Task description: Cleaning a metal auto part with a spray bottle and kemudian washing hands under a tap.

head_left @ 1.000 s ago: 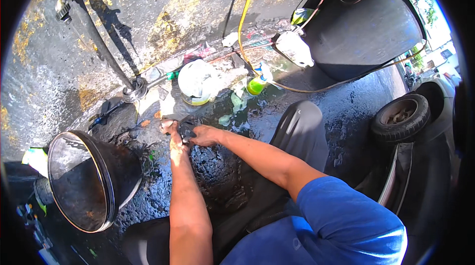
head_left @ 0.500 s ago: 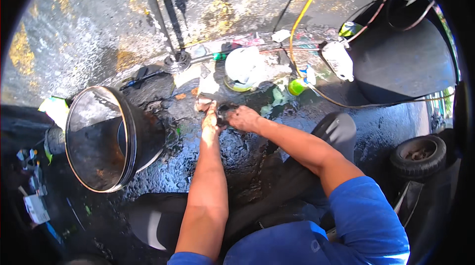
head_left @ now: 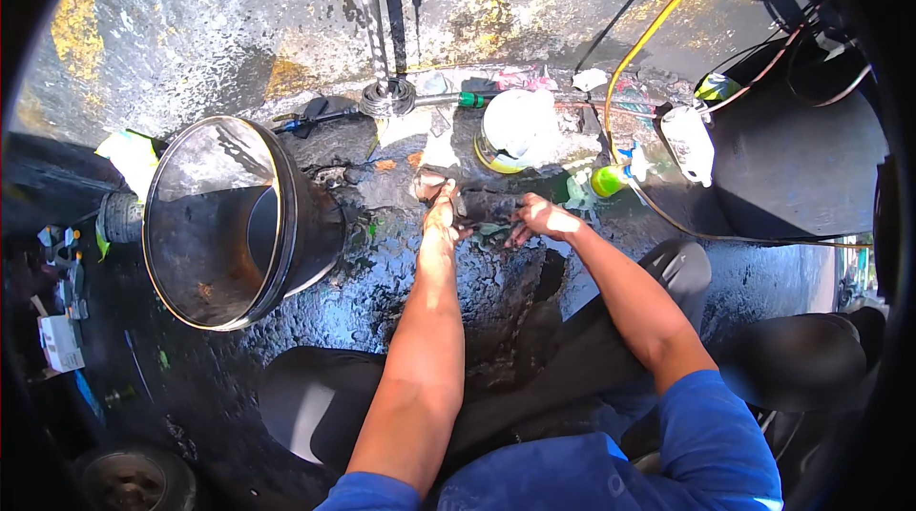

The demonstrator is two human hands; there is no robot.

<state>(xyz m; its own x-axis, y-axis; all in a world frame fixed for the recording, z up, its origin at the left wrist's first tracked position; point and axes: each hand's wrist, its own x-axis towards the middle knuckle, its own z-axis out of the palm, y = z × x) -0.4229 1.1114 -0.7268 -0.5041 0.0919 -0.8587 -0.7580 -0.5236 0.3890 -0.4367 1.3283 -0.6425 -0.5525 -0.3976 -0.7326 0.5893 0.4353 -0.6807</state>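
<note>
Above the wet, dark ground, my left hand [head_left: 442, 212] is closed around a small pale, shiny piece [head_left: 426, 185] whose kind I cannot make out. Off to its right, my right hand [head_left: 542, 219] has its fingers bent and pointing toward the left hand. A dark, grimy piece that looks like a rag [head_left: 491, 208] spans the space between the two hands, and the right fingertips are at its right end. Just beyond the hands stands a white bucket [head_left: 520, 125] with a yellowish lower edge.
A big black drum [head_left: 286, 225] lies open-ended at left. At right are a green bottle [head_left: 607, 181], a white jug [head_left: 687, 144], a yellow hose [head_left: 658, 20] and a large dark barrel [head_left: 806, 144]. A pole [head_left: 372, 10] rises from a black coil [head_left: 388, 98]. A wheel [head_left: 129, 480] lies lower left.
My hands were close together over the dark piece; now the right hand has drawn away to the right, and the dark piece shows between them. The whole view has shifted.
</note>
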